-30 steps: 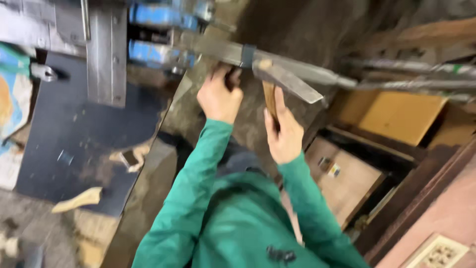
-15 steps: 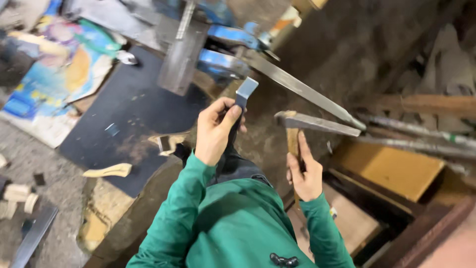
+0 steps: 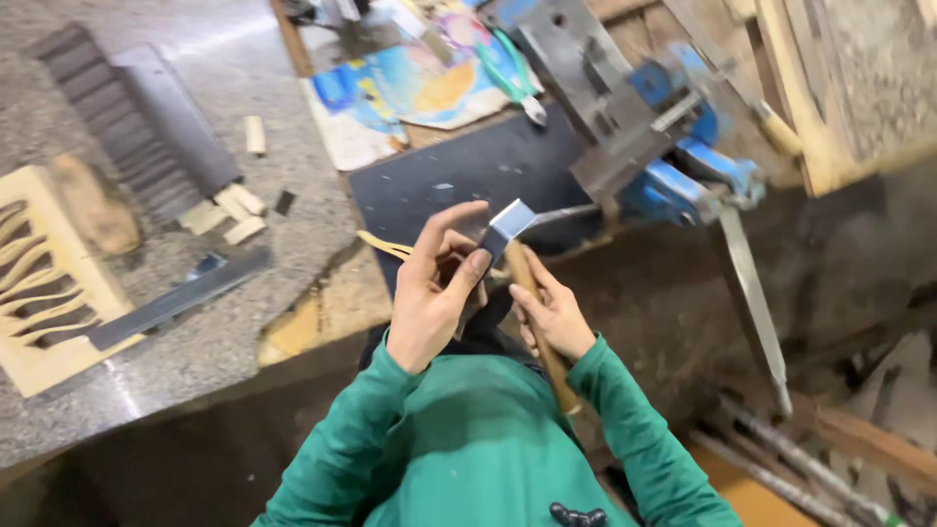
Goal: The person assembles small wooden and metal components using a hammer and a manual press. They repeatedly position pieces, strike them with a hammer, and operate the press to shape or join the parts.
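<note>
Grey steel hammer head [image 3: 509, 222] on a tan wooden handle [image 3: 540, 327] — bright green sleeves [image 3: 625, 429] below. Blue bench vise [image 3: 683, 176], black rubber mat [image 3: 459, 181], speckled grey stone floor [image 3: 195, 322] — multicoloured printed sheet [image 3: 410, 88] up top.

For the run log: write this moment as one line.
left hand: fingers on hammer head | right hand: grips wooden handle | nearby: blue vise, black mat
</note>
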